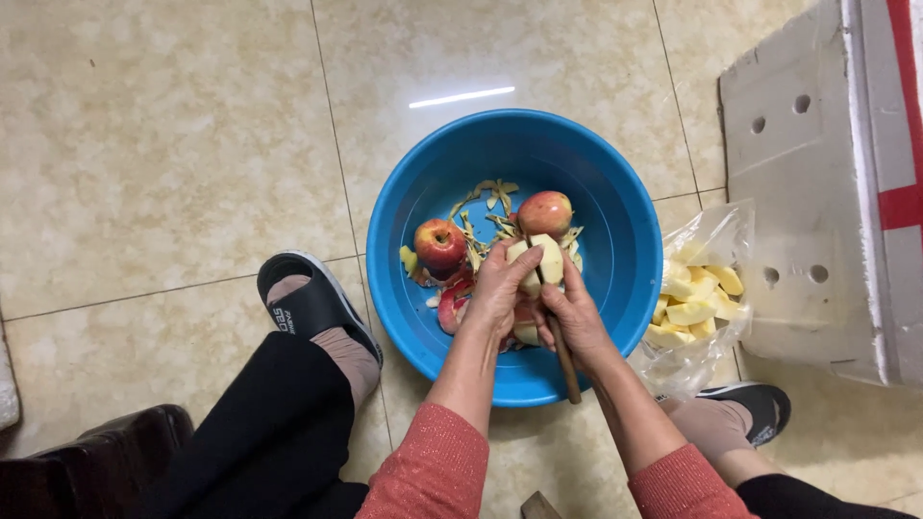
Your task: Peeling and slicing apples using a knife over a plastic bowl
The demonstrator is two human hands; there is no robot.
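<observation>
My left hand grips a peeled, pale apple over a blue plastic basin. Right beside it, my right hand holds a knife with a brown wooden handle and presses against the same apple. Two whole red apples lie in the basin, one at the left and one at the back. Strips of peel are scattered around them. More apple pieces lie under my hands, partly hidden.
A clear plastic bag of peeled apple pieces sits right of the basin. A white foam box stands at the far right. My feet in black slippers rest on the beige tiled floor beside the basin.
</observation>
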